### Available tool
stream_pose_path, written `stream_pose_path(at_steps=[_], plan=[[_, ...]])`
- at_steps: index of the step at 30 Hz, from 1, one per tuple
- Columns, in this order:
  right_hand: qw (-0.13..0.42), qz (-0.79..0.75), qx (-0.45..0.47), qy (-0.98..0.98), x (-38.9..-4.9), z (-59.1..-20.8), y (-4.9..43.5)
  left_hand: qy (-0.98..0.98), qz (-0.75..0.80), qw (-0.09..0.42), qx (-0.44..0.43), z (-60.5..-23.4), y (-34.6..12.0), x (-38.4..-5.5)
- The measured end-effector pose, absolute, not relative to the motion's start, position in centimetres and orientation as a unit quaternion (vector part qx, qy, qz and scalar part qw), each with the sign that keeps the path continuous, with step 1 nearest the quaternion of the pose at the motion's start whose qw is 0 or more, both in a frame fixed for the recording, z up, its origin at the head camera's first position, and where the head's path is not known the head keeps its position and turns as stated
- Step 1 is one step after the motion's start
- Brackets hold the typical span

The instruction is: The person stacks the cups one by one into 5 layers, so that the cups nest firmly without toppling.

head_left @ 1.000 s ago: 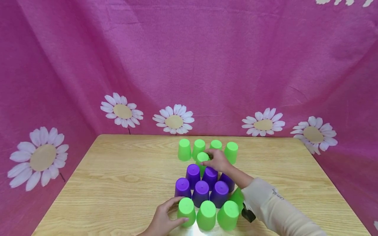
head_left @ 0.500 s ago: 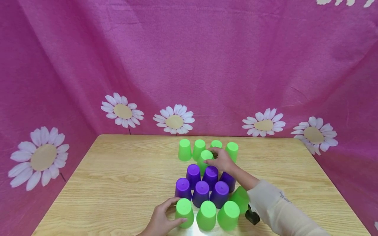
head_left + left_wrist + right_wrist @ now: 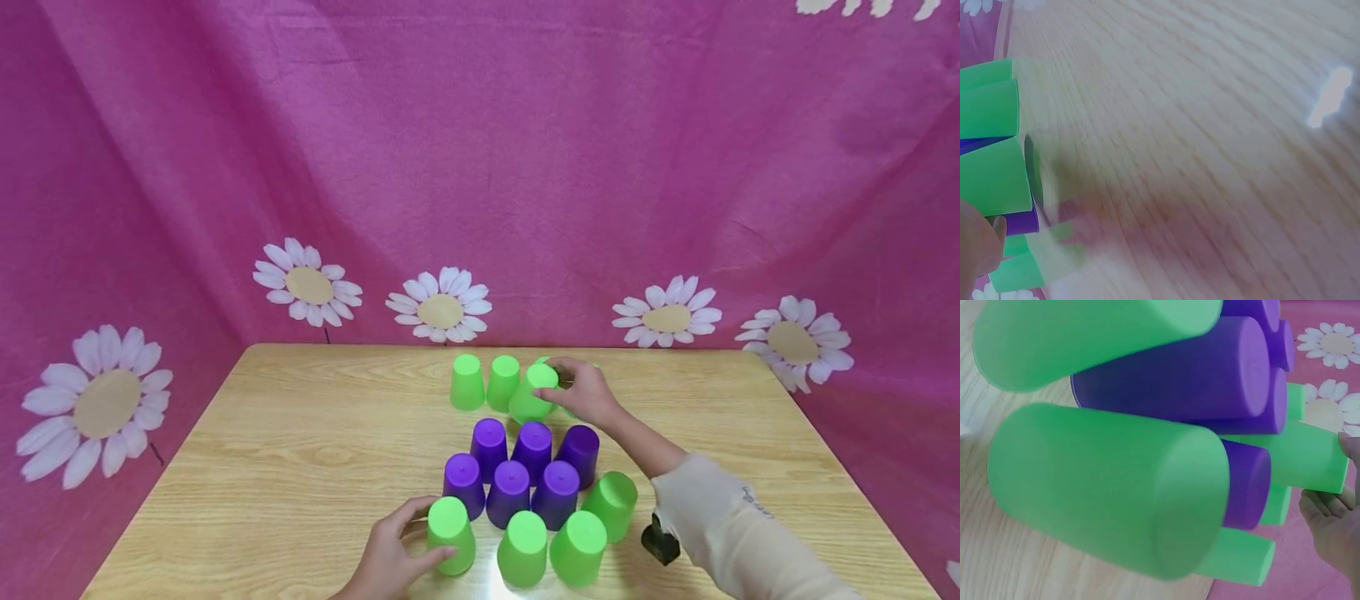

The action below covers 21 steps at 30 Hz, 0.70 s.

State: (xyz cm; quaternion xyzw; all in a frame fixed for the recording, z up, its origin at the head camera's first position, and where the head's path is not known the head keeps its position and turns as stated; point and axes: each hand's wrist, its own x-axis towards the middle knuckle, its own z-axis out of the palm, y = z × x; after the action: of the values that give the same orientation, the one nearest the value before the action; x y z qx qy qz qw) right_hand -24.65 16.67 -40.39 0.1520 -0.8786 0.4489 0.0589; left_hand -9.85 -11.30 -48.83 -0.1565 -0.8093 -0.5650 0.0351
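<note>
- At the left, we took the step in hand to be arranging cups, here with the near cup (image 3: 452, 533), a green one at the left end of the front row. We judged that the next move called for steadying it before letting go. The left hand (image 3: 392, 550) gripped it, the fingers (image 3: 415, 508) behind and the thumb in front, parted just enough to span it.
- Next along, we saw two green cups (image 3: 503, 385) upside down at the back of the table (image 3: 300, 467), and nearer to us six purple cups (image 3: 508, 500) in two rows of three.
- In front of the purple ones stood two front cups (image 3: 522, 550), also green, with a gap between them and the near cup.
- Beyond the purple cups, we found the far cup (image 3: 531, 398), green and slightly tilted, before the back row. The right hand (image 3: 585, 393) held it between thumb and fingers, opened only as wide as the cup. We could not tell whether its rim touched the table; its next move, we thought, called for clearing the neighbours and levelling it.
- Farthest right, we noted a side cup (image 3: 611, 507), green and untouched, near the sleeve (image 3: 720, 521).
</note>
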Motion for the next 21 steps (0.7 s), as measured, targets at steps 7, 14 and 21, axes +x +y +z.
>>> stream_pose_path(at_steps=[7, 14, 21], plan=[[0.043, 0.444, 0.124, -0.886, -24.6, -39.3, 17.6, -0.818, -0.559, 0.049, -0.124, -48.7, -12.3, -10.0], [0.053, 0.459, 0.120, -0.879, -24.2, -38.1, 18.4, -0.805, -0.583, 0.061, -0.090, -48.2, -12.8, -10.4], [0.066, 0.472, 0.115, -0.872, -24.1, -37.4, 19.4, -0.805, -0.584, 0.081, -0.067, -48.0, -13.2, -10.8]])
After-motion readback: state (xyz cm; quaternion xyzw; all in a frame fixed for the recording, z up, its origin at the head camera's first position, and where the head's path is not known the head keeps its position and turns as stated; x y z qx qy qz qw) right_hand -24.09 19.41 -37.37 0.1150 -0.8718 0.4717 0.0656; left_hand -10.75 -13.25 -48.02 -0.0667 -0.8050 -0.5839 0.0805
